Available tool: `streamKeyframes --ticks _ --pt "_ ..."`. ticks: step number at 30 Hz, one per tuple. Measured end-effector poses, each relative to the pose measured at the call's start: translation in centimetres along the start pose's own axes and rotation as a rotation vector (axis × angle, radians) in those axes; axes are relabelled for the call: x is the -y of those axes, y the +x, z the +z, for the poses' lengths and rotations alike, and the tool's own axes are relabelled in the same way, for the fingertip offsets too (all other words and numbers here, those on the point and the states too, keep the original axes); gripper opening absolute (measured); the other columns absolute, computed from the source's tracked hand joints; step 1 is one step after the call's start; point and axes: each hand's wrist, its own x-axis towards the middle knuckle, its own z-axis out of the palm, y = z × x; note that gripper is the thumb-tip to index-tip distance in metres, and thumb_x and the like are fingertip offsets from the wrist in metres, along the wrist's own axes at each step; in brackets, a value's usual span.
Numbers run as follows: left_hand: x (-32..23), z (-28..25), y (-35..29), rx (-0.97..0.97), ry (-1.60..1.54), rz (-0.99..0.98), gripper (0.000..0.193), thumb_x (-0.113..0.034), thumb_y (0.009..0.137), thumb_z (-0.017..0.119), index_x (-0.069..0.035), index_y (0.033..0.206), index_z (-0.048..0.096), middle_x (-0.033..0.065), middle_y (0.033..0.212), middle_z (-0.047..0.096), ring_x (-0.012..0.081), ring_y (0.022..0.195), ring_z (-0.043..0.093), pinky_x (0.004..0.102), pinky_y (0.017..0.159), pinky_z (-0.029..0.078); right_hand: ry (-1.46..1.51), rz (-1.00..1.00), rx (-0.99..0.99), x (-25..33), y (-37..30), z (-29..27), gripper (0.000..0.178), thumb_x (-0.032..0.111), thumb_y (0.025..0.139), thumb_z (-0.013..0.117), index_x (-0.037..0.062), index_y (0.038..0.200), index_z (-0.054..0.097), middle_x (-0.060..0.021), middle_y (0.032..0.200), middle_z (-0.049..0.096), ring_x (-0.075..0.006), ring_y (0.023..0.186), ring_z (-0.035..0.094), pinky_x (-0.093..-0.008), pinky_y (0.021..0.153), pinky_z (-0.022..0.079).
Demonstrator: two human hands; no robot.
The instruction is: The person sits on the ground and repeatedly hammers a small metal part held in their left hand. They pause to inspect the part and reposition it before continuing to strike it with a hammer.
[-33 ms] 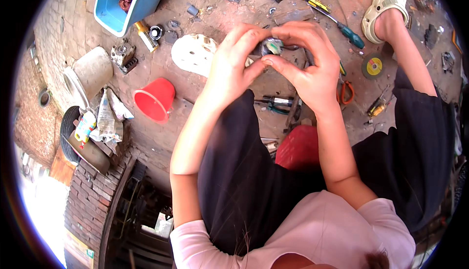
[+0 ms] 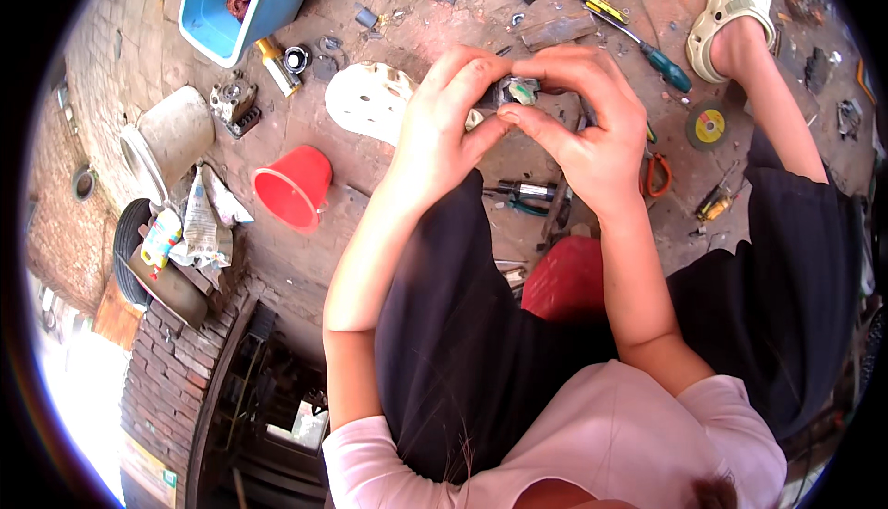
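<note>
Between my hands is a small dark part (image 2: 518, 92) with a pale and green patch on its face; its kind cannot be made out. My left hand (image 2: 450, 107) wraps its left side, thumb and fingers bent in. On the other side my right hand (image 2: 587, 107) is curled round it, with the thumb below and the fingers above. Much of the part is hidden behind my fingers. Below the hands, a tool with dark handles (image 2: 527, 196) lies on the floor, and scissors with orange handles (image 2: 658, 176) lie right of my right wrist.
A green-handled screwdriver (image 2: 664, 67), a yellow-handled tool (image 2: 601, 7) and a grinding disc (image 2: 707, 126) lie at the right. To the left stand a red bucket (image 2: 294, 187), a blue tub (image 2: 215, 24) and a whitish bucket (image 2: 176, 130). Small scraps litter the far floor.
The part has turned or shifted slightly in my fingers, so its pale and green patch shows more clearly. My hands have barely moved.
</note>
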Motion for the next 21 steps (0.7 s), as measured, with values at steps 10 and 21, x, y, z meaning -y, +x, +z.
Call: streamKeyframes --ticks 10,21 --pt "-0.7 0.1 -1.5 -0.054 -0.286 -0.121 0.037 -0.006 0.070 0.075 0.002 0.102 0.058 0.0084 0.101 0.054 0.0176 0.091 0.054 0.0283 0.081 0.044 0.567 0.513 -0.122 1.2 -0.3 -0.1 0.012 0.006 0.086 0.064 -0.0029 0.094 0.065 -0.0046 0.080 0.066 -0.0086 0.068 0.061 -0.0202 0.064 0.050" --pt "-0.1 -0.1 -1.6 -0.060 -0.209 -0.040 0.041 -0.012 0.071 0.076 0.002 0.106 0.059 0.0117 0.102 0.059 0.0226 0.095 0.056 0.0314 0.083 0.045 0.221 0.221 0.054 1.2 -0.1 -0.3 0.026 0.009 0.071 0.075 0.0033 0.096 0.068 -0.0065 0.090 0.065 -0.0177 0.085 0.061 -0.0288 0.077 0.047"
